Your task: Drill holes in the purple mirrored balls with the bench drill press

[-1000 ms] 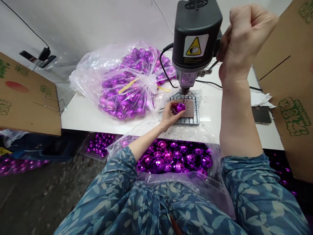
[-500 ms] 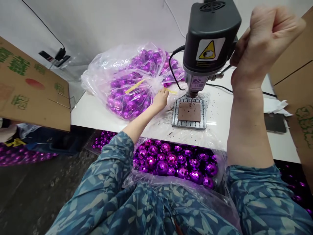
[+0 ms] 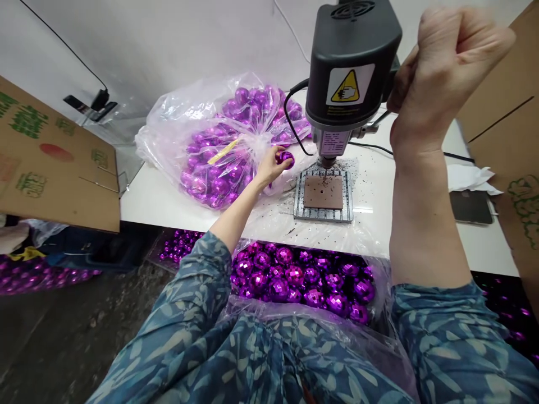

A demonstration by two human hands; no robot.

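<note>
My left hand (image 3: pixel 269 166) is closed with thumb and fingertips round a shiny purple ball (image 3: pixel 287 160), just in front of the gathered mouth of a clear plastic bag (image 3: pixel 168 118) full of similar balls. On the right, my right hand (image 3: pixel 446 73) is raised in a fist round the feed lever (image 3: pixel 381 119) of a black bench drill press (image 3: pixel 353 56); the lever's end is hidden in the hand. Below the chuck (image 3: pixel 327 161), a brown square block (image 3: pixel 323 192) with a small dark hole lies on the slotted metal base (image 3: pixel 298 210). Dark shavings are scattered around it.
Faceted purple balls (image 3: pixel 295 275) fill a plastic-lined container at my lap. Cardboard boxes (image 3: pixel 59 163) stand on both sides. A dark phone (image 3: pixel 470 207) and white paper (image 3: pixel 469 178) lie at the table's right. The drill's black cable (image 3: pixel 290 115) loops beside the bag.
A purple ball now shows in my left hand, which has shifted slightly left and turned at the bag's mouth. My right hand stays at the lever. The whole view has shifted a little.
</note>
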